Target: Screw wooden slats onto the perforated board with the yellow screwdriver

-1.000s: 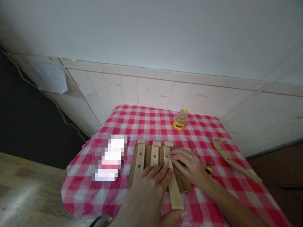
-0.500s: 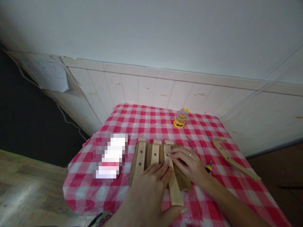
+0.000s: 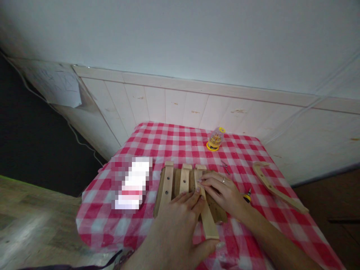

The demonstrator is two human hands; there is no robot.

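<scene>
A wooden assembly of three pale slats (image 3: 180, 184) lies on the red-and-white checked tablecloth (image 3: 174, 146). My left hand (image 3: 180, 225) lies flat on its near part, fingers stretched over the right-hand slat (image 3: 207, 221), thumb by the slat's near end. My right hand (image 3: 222, 191) rests on the same slat farther up, fingertips pressed together at a spot on it; whether they pinch something small I cannot make out. A ring shows on one finger.
A yellow-capped clear jar of screwdriver bits (image 3: 215, 139) stands at the back. Loose screws (image 3: 225, 167) lie right of the slats, a small yellow-handled screwdriver (image 3: 247, 195) beside my right wrist. A curved wooden piece (image 3: 277, 191) lies at the right. A blurred-out pack (image 3: 131, 183) sits left.
Both hands stay on the right-hand slat, barely shifted. The view has tilted slightly, so the table sits a little higher in the picture.
</scene>
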